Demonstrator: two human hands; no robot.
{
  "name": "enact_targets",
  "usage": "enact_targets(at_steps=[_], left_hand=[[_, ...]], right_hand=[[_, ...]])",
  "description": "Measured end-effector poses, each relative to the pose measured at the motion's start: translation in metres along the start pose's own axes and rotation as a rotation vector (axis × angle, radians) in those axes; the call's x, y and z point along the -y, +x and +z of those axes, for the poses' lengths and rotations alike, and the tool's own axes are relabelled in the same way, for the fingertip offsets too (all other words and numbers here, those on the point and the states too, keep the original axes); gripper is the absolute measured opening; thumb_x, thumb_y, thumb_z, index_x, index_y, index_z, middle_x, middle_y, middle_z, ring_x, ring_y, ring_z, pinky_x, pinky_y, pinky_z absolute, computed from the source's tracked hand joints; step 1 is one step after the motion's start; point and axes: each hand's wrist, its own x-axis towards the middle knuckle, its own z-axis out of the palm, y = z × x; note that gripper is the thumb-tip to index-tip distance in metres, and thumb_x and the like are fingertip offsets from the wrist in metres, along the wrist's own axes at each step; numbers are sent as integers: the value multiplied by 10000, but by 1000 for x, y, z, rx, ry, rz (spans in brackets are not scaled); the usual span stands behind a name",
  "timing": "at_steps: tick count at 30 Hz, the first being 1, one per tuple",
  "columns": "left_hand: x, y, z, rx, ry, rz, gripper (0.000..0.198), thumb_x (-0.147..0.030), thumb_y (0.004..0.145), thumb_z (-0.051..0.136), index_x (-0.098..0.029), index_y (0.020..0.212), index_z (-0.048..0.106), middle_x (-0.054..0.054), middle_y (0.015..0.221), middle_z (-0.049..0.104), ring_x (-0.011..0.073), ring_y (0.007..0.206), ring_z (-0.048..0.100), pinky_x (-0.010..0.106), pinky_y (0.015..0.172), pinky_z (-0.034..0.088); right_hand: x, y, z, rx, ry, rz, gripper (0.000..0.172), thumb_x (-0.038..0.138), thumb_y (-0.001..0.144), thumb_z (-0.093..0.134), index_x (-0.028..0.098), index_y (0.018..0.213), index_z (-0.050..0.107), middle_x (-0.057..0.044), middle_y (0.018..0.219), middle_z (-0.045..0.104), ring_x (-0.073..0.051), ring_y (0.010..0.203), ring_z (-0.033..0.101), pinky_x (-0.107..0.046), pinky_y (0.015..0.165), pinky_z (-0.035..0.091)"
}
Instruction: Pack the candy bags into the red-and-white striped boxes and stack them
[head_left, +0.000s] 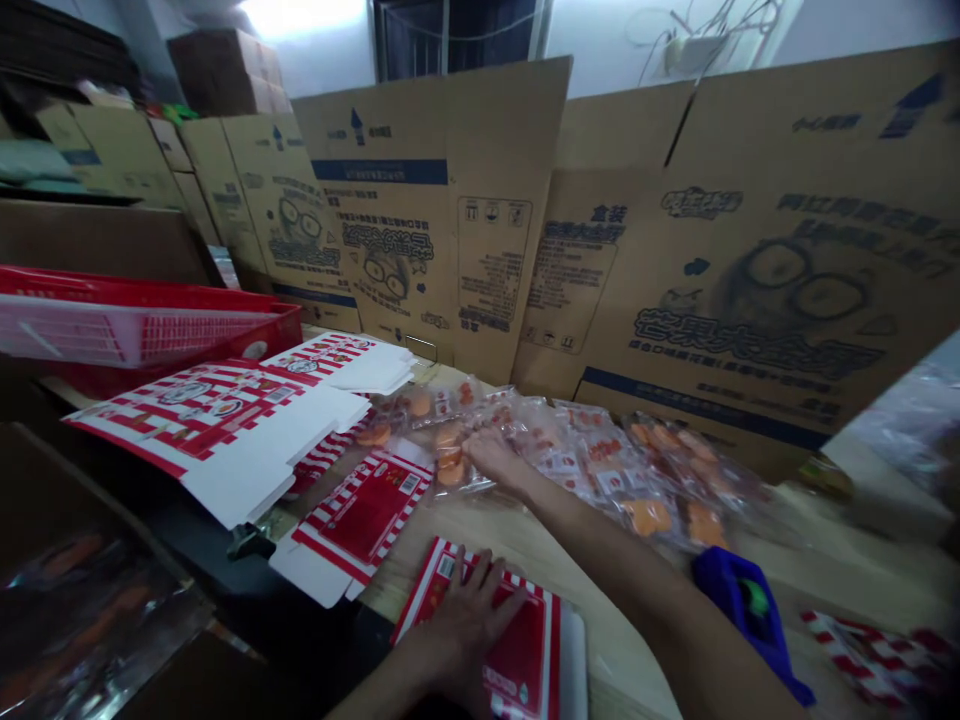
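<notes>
My left hand [466,612] lies with its fingers spread on a red-and-white printed carton [536,640] near the table's front edge. My right hand [491,452] reaches across to the heap, its fingers curled and closed at the edge of a clear plastic packet [450,462] with orange pieces inside. More clear packets [592,450] of orange pieces are heaped to the right of that hand. Another red-and-white carton [367,510] rests left of my hands, with an end flap out. Its neighbour is a stack of flat printed cartons [247,405].
A blue tape dispenser [750,615] stands at the right, beside a striped red-and-white piece [870,650]. Large brown cardboard sheets [480,230] wall off the table's back. A red plastic basket [277,335] is at the left. Below lies an open box holding shiny packets [82,620].
</notes>
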Motion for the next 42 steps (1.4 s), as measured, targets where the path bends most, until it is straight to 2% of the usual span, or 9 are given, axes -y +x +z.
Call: enact_targets(at_steps=[4,9,12,16,21,29,33,36,42], left_hand=[[-5,-6,-3,-81,26,-48,1360,-625,409,809,-255,1511,103,245,1558,113,470,1421,36,716,1070,-2],[-18,-12,-11,-208,98,-204,1272,-593,392,807,-238,1481,256,221,1492,310,446,1382,228,664,1108,12],[-21,-14,-20,-223,140,-275,1207,-566,417,798,-220,1463,306,202,1450,376,427,1344,292,655,1109,67],[-22,-16,-28,-194,180,-324,1168,-548,457,775,-200,1466,300,195,1450,373,407,1339,297,638,1104,128],[-27,-18,-32,-171,215,-347,1122,-536,490,752,-193,1462,310,196,1440,384,402,1329,307,648,1092,134],[-29,-16,-29,-213,243,-349,1079,-538,513,739,-185,1449,335,199,1420,405,404,1302,337,643,1090,143],[-30,-15,-26,-219,236,-348,1089,-538,503,744,-180,1447,336,203,1424,399,406,1306,329,640,1093,137],[-29,-16,-28,-201,218,-342,1107,-542,498,748,-184,1454,321,199,1430,395,400,1315,322,635,1096,140],[-25,-22,-34,-161,195,-328,1130,-554,484,748,-199,1462,308,188,1439,394,387,1326,315,623,1097,157]], right_hand=[[13,-75,-20,-15,-153,6,287,52,882,486,107,1115,644,-172,1177,651,-248,1132,589,-392,972,456],[31,-204,-31,-261,-374,-32,448,-5,830,429,110,1228,599,-131,1226,647,-233,1142,595,-376,1002,459],[38,-272,-15,-337,-393,135,489,-36,798,397,102,1218,607,-121,1207,661,-226,1126,608,-359,971,482],[44,-328,30,-265,-398,376,516,-39,767,422,124,1216,618,-121,1184,673,-236,1067,635,-357,904,510],[47,-345,56,-248,-331,430,512,-27,777,447,146,1230,612,-108,1212,660,-245,1116,600,-369,928,490],[21,-322,-50,-337,-7,484,371,152,913,468,162,1272,559,-101,1023,714,-204,855,681,-295,733,520],[9,-311,-71,-343,185,495,305,157,886,521,188,1178,603,-47,910,723,-169,788,688,-248,699,516],[13,-312,-55,-326,88,403,232,131,896,501,191,1070,641,-62,917,714,-181,845,673,-274,762,509],[30,-332,22,-311,-215,228,307,9,851,444,170,982,669,-104,989,684,-218,904,605,-350,801,486]])
